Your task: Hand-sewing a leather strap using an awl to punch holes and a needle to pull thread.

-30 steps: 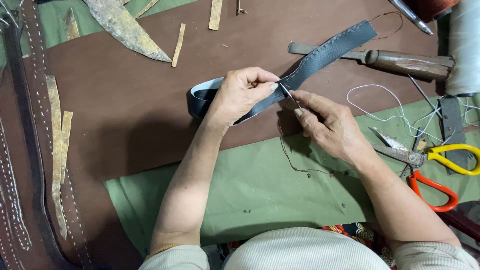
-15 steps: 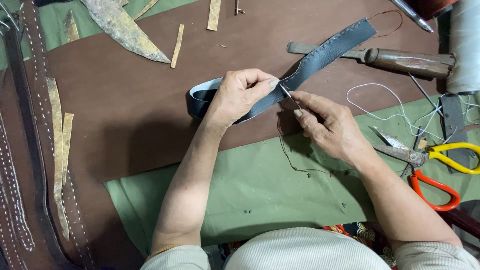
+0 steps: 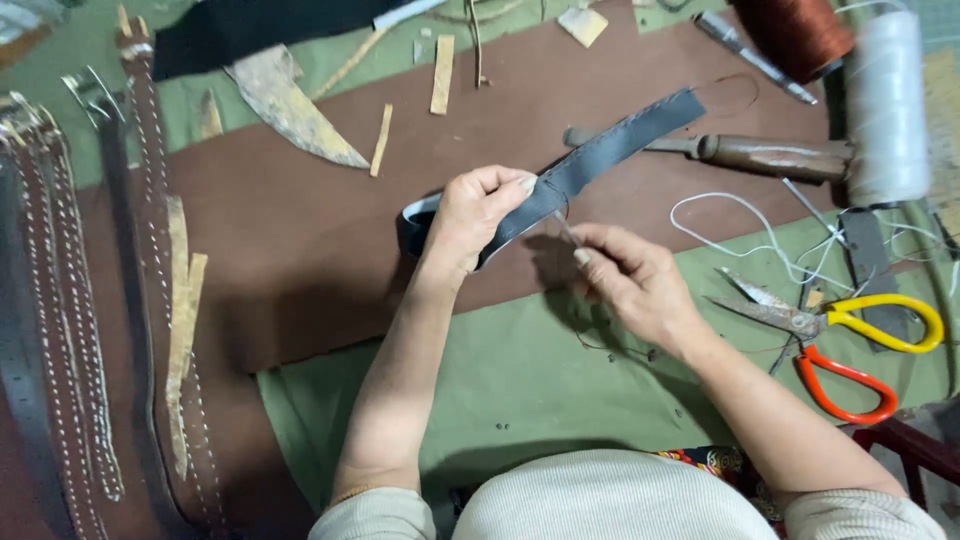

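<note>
Your left hand (image 3: 478, 215) pinches the limp, light strap (image 3: 590, 165) mid-length; your right hand (image 3: 625, 280) grips a thin needle (image 3: 566, 230) beside it

Dark grey leather strap (image 3: 600, 160), stitched edges, looped at left end, slanting over brown leather, thin needle (image 3: 567, 230) beneath

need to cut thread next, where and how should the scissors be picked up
Take the scissors by the two handle loops, yellow and orange, which lie to the right, nearest the right hand. Come from above and the right: the blades point left toward that hand, and white thread trails over the blade end, so the loops are probably the clearer grip.
</note>
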